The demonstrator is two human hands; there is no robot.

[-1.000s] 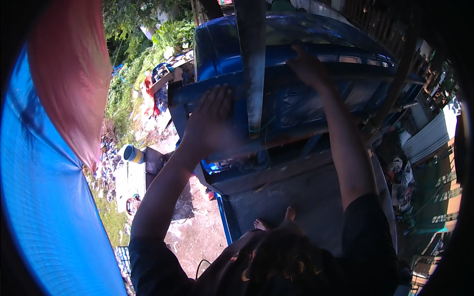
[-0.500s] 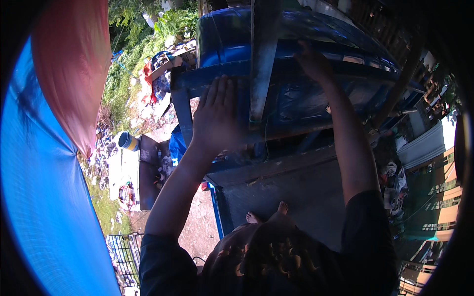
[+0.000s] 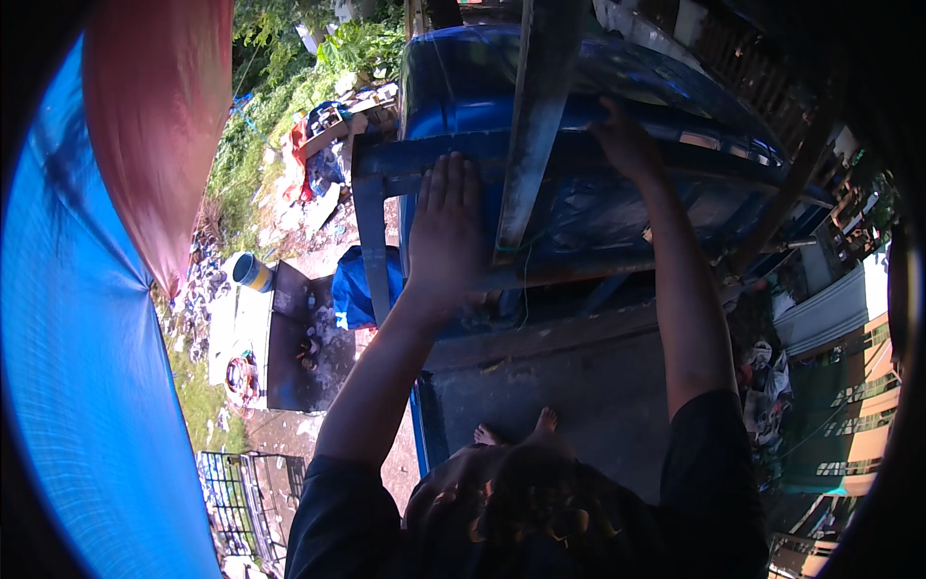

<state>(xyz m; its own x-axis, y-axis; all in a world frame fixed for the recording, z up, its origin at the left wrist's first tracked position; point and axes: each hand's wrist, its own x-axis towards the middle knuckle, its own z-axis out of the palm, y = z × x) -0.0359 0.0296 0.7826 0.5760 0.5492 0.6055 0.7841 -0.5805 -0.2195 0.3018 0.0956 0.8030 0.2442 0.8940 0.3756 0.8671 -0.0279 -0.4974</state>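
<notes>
My left hand (image 3: 446,236) is lying released over the top rail of a blue metal frame (image 3: 397,157), fingers straight and close together. My right hand (image 3: 632,150) is extending over the same frame farther right, one finger stretching forward; the others are too shaded for me to tell whether they are gripping. Between my hands, a scuffed metal post (image 3: 538,125) is running at a slant. Just beyond them, a glossy blue cab (image 3: 449,77) is catching reflections. Below my hands, my bare feet (image 3: 547,422) are standing on a dark, worn flat bed (image 3: 502,381). Well left of my left hand, a blue tarp (image 3: 87,338) and a red tarp (image 3: 159,125) are hanging in sunlight, with a bucket (image 3: 253,272) sitting nearer.
</notes>
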